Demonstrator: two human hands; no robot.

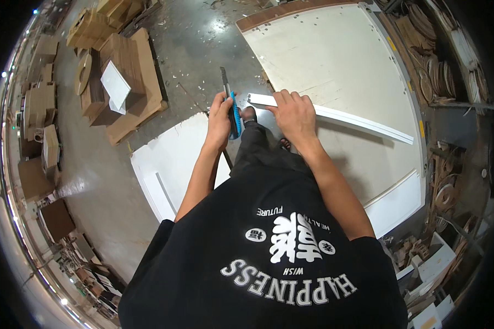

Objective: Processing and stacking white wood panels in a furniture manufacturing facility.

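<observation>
My left hand (220, 119) is closed around a blue and black utility knife (235, 116), its blade out and pointing away from me. A long white strip (362, 124), narrow and straight-edged, is gripped near its left end by my right hand (295, 114). From there it slopes down to the right over a large pale board (324, 55). The knife and the strip's end are apart, with a gap between them. My right fingers wrap over the strip's top; my thumb is partly hidden.
At the left, a white board (148, 159) lies with a narrow white piece on it. Stacked brown cardboard (123, 63) stands on a wooden pallet (142, 118) farther off. Shelves at the right hold round brown pieces (436, 68). White offcuts (436, 257) lie at the lower right.
</observation>
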